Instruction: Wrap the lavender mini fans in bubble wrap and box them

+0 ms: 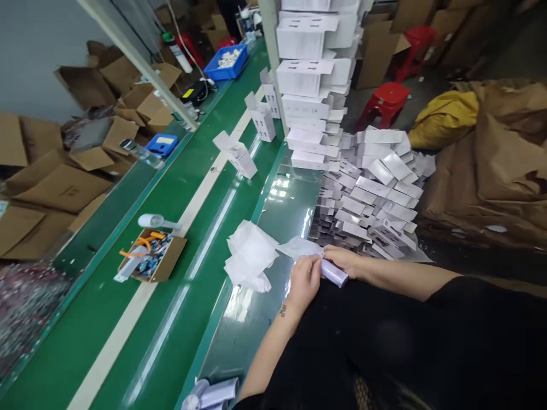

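Close to my body at the table's edge, a lavender tube-shaped thing [334, 273] sits between my hands, with a thin white sheet or bag [301, 247] at its far end. My left hand [305, 279] has its fingers curled in on the tube's near-left side. On the far side my right hand [342, 259] grips the tube, its fingertips meeting the white material; exactly how the two overlap is hidden. A crumpled pile of thin white sheets or bags [252, 256] lies left of my hands. Several more lavender tubes [220, 393] rest at the bottom edge.
A green conveyor belt [179, 319] carries a small carton [168, 262] of orange and blue parts, a clear-and-white device [156, 221] and open white boxes [241, 156]. White boxes [301, 77] are stacked and heaped [380, 193] beyond the table. Red stools [387, 99] stand behind.
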A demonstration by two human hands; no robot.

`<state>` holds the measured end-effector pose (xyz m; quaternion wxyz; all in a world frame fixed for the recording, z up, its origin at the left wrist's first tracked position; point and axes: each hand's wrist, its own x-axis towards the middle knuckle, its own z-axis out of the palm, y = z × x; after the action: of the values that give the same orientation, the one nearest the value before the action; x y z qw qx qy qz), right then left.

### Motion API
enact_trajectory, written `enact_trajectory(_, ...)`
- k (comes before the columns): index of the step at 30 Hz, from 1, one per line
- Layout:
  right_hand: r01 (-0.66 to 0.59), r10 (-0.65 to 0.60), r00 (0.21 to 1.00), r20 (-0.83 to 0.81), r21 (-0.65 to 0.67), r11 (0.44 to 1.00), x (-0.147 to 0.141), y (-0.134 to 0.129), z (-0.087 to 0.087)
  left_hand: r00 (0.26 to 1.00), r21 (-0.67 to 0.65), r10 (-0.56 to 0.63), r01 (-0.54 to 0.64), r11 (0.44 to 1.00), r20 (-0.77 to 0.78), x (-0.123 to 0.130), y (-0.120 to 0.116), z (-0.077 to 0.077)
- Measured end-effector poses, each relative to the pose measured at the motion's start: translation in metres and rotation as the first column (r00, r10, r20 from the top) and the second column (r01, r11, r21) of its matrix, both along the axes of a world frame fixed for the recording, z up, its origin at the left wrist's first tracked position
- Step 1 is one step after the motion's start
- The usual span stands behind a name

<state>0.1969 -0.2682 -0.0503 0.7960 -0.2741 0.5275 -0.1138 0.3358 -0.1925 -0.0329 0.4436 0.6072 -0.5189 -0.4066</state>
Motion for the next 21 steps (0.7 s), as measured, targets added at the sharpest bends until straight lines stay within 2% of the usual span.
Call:
enact_trajectory(2, -0.147, 0.118, 0.981, -0.152, -0.199, 0.969, -0.025, -0.010, -0.005, 0.996, 0.132, 0.055, -0.045, 0.990, -0.073, -0.007, -0.018, 0.001)
enact_trajectory(3, -0.253, 0.185, 0.956, -0.229, -0.319, 0.913, -0.040, -0.017, -0.005, 0.991, 0.203, 0.078, -0.055, 0.978, -0.107, -0.011, -0.025, 0.000)
enact_trajectory(5, -0.398, 0.243, 0.908, -0.341, -0.521, 0.755, -0.071, -0.030, 0.002, 0.977, 0.327, 0.090, -0.023, 0.945, -0.191, -0.019, -0.036, -0.003)
enact_trajectory(6, -0.418, 0.233, 0.901, -0.365, -0.592, 0.689, -0.084, -0.036, 0.008, 0.967, 0.366, 0.089, 0.004, 0.931, -0.237, -0.024, -0.041, -0.004)
enact_trajectory(8, -0.390, 0.180, 0.916, -0.358, -0.694, 0.606, -0.102, -0.047, 0.024, 0.949, 0.390, 0.090, 0.037, 0.920, -0.302, -0.032, -0.051, -0.004)
enact_trajectory(10, -0.352, 0.149, 0.934, -0.325, -0.762, 0.544, -0.112, -0.057, 0.041, 0.949, 0.366, 0.077, 0.043, 0.929, -0.305, -0.040, -0.066, 0.002)
enact_trajectory(12, -0.305, 0.108, 0.950, -0.293, -0.804, 0.510, -0.116, -0.069, 0.053, 0.970, 0.321, 0.014, 0.067, 0.945, -0.244, -0.044, -0.082, 0.013)
enact_trajectory(14, -0.249, 0.094, 0.967, -0.237, -0.803, 0.542, -0.119, -0.083, 0.059, 0.985, 0.274, -0.066, 0.108, 0.956, -0.158, -0.045, -0.098, 0.025)
enact_trajectory(15, -0.210, 0.109, 0.977, -0.181, -0.776, 0.594, -0.120, -0.091, 0.059, 0.988, 0.243, -0.090, 0.119, 0.963, -0.126, -0.044, -0.106, 0.031)
enact_trajectory(16, -0.160, 0.130, 0.987, -0.097, -0.722, 0.673, -0.121, -0.100, 0.058, 0.989, 0.202, -0.105, 0.125, 0.971, -0.106, -0.042, -0.112, 0.034)
enact_trajectory(18, -0.041, 0.127, 0.983, 0.129, -0.527, 0.849, -0.117, -0.115, 0.052, 0.988, 0.106, -0.133, 0.141, 0.984, -0.079, -0.036, -0.124, 0.035)
enact_trajectory(19, 0.018, 0.086, 0.968, 0.234, -0.411, 0.911, -0.113, -0.122, 0.047, 0.986, 0.069, -0.157, 0.161, 0.985, -0.055, -0.034, -0.129, 0.031)
enact_trajectory(21, 0.083, 0.010, 0.924, 0.383, -0.226, 0.971, -0.100, -0.135, 0.032, 0.979, 0.061, -0.206, 0.204, 0.977, 0.016, -0.033, -0.142, 0.018)
